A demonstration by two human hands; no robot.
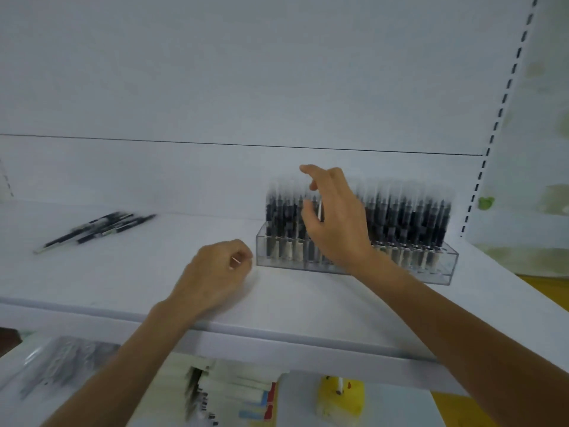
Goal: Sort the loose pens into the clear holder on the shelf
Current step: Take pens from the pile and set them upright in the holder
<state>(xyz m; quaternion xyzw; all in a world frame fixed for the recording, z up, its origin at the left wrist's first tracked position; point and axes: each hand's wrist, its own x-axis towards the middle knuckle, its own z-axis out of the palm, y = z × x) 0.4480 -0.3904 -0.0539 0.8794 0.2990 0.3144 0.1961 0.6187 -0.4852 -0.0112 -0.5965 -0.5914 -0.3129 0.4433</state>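
Though blurred, read right hand (335,223) as pinching a pen (319,209) upright before holder (443,266) standing pen-filled at shelf (154,278) right, left hand (215,272) as clenched round a white item (235,261) on shelf beside holder, and loose pens (98,228) as lying far left.

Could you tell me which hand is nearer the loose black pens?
Left: left hand sits right of the loose black pens; right hand is farther right, at the clear plastic holder.
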